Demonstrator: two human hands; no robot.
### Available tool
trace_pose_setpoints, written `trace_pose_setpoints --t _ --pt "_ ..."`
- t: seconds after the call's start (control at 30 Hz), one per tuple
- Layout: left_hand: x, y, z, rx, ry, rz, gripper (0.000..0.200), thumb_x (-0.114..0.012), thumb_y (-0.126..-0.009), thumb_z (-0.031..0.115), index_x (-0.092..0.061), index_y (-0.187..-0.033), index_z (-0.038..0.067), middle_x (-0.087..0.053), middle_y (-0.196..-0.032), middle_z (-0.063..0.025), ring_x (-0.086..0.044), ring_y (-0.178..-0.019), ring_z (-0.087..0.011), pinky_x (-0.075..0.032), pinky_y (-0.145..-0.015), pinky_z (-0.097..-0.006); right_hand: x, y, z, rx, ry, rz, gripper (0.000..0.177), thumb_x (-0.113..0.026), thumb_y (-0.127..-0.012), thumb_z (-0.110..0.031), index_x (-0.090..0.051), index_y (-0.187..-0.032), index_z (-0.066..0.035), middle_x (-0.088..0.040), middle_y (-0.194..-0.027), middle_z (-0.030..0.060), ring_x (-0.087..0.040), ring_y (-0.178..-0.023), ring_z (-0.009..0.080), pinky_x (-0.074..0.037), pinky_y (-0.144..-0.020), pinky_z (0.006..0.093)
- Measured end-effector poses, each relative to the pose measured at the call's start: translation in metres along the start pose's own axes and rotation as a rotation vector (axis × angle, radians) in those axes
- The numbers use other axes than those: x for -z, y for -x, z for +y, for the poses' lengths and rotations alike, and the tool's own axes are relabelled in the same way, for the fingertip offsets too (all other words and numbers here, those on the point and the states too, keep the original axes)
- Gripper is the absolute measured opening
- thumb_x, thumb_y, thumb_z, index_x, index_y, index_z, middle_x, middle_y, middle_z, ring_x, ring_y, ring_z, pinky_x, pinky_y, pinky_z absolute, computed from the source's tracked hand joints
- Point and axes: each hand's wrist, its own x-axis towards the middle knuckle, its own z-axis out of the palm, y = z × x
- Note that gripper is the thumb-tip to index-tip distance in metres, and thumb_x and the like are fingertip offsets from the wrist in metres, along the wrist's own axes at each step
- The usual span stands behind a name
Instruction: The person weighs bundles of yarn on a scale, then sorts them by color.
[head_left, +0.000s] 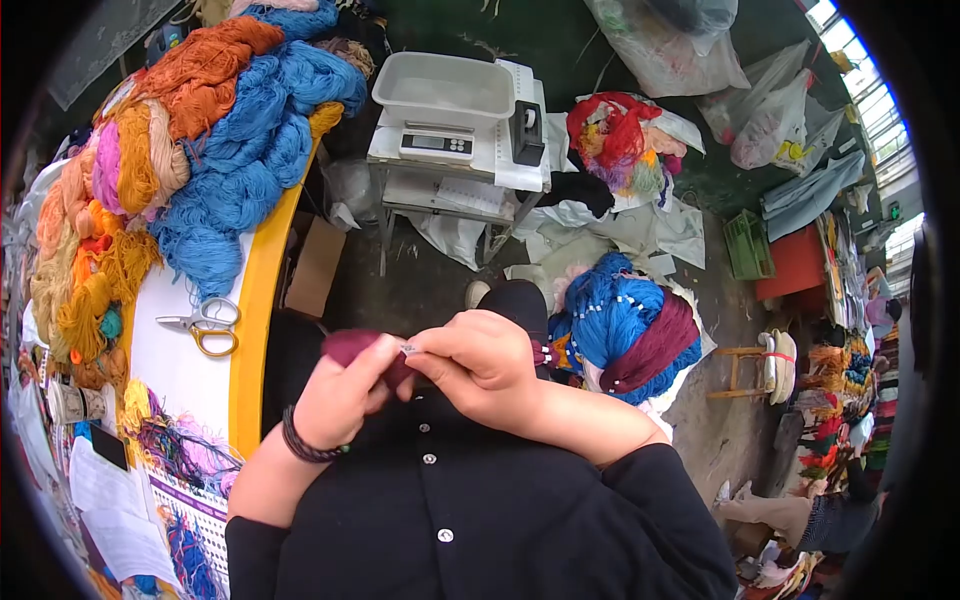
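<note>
My left hand (345, 390) is closed around a bundle of maroon yarn (352, 346) in front of my chest. Close beside it, my right hand (478, 365) pinches a small whitish piece, perhaps a tie or tag, at the edge of the maroon bundle; it is too small to make out. The fingertips of both hands nearly meet there. Just beyond my right forearm lies a pile of blue yarn (612, 312) with a maroon skein (655, 350) across it.
A yellow-edged table (262, 310) at the left bears blue and orange yarn heaps and scissors (208, 325). Ahead stands a scale (436, 144) with a plastic tray (443, 88). Plastic bags, a green crate (748, 245) and a stool (740, 372) are at the right. Another person's legs (765, 510) show lower right.
</note>
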Motion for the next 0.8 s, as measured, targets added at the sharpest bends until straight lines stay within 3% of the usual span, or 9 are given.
trace_pose_setpoints --t 0.07,0.17,0.2,0.27,0.4,0.5,0.53,0.63,0.8 --pt "0.011 -0.002 0.001 0.307 0.356 -0.238 0.024 -0.054 -0.096 0.024 -0.062 -0.088 0.003 -0.051 -0.063 0.0016 -0.031 -0.045 -0.0019 -0.021 -0.041 -0.0192 -0.001 0.0 0.0 -0.001 0.012 -0.007 0.012 -0.073 -0.076 -0.002 -0.069 -0.087 -0.006 -0.062 -0.068 0.0038 -0.056 -0.056 0.0178 -0.039 -0.051 0.0293" --pt "0.011 -0.003 -0.011 0.192 0.341 -0.106 0.023 -0.057 -0.094 0.023 -0.063 -0.087 0.002 -0.048 -0.061 0.0032 -0.032 -0.046 -0.0021 -0.021 -0.042 -0.0181 -0.001 0.003 0.0 -0.167 -0.195 -0.043 0.005 -0.069 -0.082 -0.002 -0.068 -0.087 -0.004 -0.064 -0.071 0.0039 -0.058 -0.063 0.0138 -0.042 -0.056 0.0265" --pt "0.01 -0.004 -0.01 0.084 0.216 -0.083 0.016 -0.064 -0.09 0.017 -0.063 -0.085 0.002 -0.05 -0.061 0.0019 -0.04 -0.048 -0.0047 -0.028 -0.044 -0.0207 -0.003 0.006 0.003 -0.281 -0.314 -0.023 0.005 -0.067 -0.085 -0.003 -0.068 -0.09 -0.002 -0.065 -0.076 0.0038 -0.058 -0.066 0.0117 -0.043 -0.059 0.0252" --pt "0.005 -0.016 -0.019 -0.583 -0.47 0.085 0.01 -0.068 -0.085 0.012 -0.063 -0.083 0.004 -0.052 -0.061 -0.0011 -0.049 -0.053 -0.0111 -0.037 -0.049 -0.0261 -0.008 0.014 0.006 -0.645 -0.715 0.023 0.012 -0.063 -0.09 -0.009 -0.067 -0.095 0.001 -0.065 -0.085 0.0037 -0.057 -0.076 0.0094 -0.044 -0.068 0.0233" --pt "0.009 -0.011 0.002 -0.756 -1.326 0.044 0.008 -0.067 -0.08 0.007 -0.063 -0.087 0.006 -0.058 -0.069 -0.009 -0.058 -0.064 -0.0274 -0.044 -0.056 -0.0358 -0.014 0.016 0.008 -0.83 -0.986 0.084 0.014 -0.063 -0.092 -0.011 -0.066 -0.097 0.001 -0.063 -0.083 0.0011 -0.056 -0.077 0.007 -0.044 -0.068 0.0229" --pt "0.009 -0.014 -0.004 -0.785 -1.081 0.093 0.005 -0.065 -0.084 0.009 -0.064 -0.088 0.007 -0.06 -0.072 -0.0091 -0.058 -0.066 -0.0268 -0.044 -0.057 -0.0345 -0.012 0.013 0.011 -0.748 -0.668 0.007 0.011 -0.064 -0.089 -0.01 -0.066 -0.095 -0.001 -0.063 -0.081 0.0034 -0.058 -0.074 0.0118 -0.045 -0.068 0.0265" --pt "0.008 -0.017 -0.013 -0.758 -0.878 0.144 0.008 -0.064 -0.087 0.012 -0.065 -0.088 0.004 -0.062 -0.073 -0.0062 -0.059 -0.063 -0.0201 -0.044 -0.057 -0.0313 -0.008 0.013 0.012 -0.526 -0.352 -0.031 0.009 -0.065 -0.088 -0.009 -0.065 -0.093 -0.002 -0.064 -0.08 0.0054 -0.059 -0.072 0.0161 -0.046 -0.067 0.0289" --pt "0.014 -0.013 -0.008 0.069 -0.086 0.015 0.011 -0.065 -0.088 0.008 -0.063 -0.086 -0.003 -0.061 -0.072 0.0002 -0.057 -0.066 -0.0081 -0.046 -0.06 -0.0261 -0.004 0.011 0.01 -0.256 -0.028 -0.058 0.007 -0.066 -0.084 -0.007 -0.065 -0.09 -0.003 -0.063 -0.079 0.0104 -0.06 -0.073 0.0273 -0.047 -0.067 0.0347" --pt "0.011 -0.016 -0.017 -0.62 -0.734 0.139 0.006 -0.066 -0.083 0.004 -0.063 -0.086 -0.001 -0.064 -0.076 -0.0067 -0.062 -0.068 -0.016 -0.047 -0.061 -0.0271 -0.013 0.018 0.018 -0.606 -0.389 -0.069 0.009 -0.067 -0.083 -0.007 -0.064 -0.09 -0.003 -0.064 -0.08 0.01 -0.061 -0.076 0.0265 -0.047 -0.068 0.0338"
